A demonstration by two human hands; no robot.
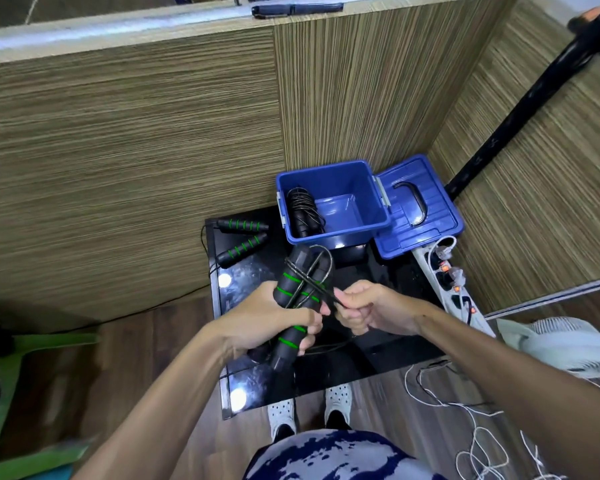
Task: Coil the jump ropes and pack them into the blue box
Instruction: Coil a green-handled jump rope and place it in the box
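Observation:
My left hand point(274, 317) grips the two black, green-ringed handles of a jump rope point(291, 299), held together above a black glass table point(378, 348). Its thin black cord crosses the handles, and my right hand point(371, 310) pinches that cord just to the right. The blue box point(357, 188) stands open at the table's far edge, with one coiled black rope point(302, 209) lying against its left wall. A third rope's handles point(243, 237) lie loose on the table left of the box.
The box's blue lid point(426, 209) lies right of the box. A white power strip point(447, 282) with plugs runs along the table's right side. Wooden panels wall in the back and right. White cords trail on the floor at right; a green stool stands at left.

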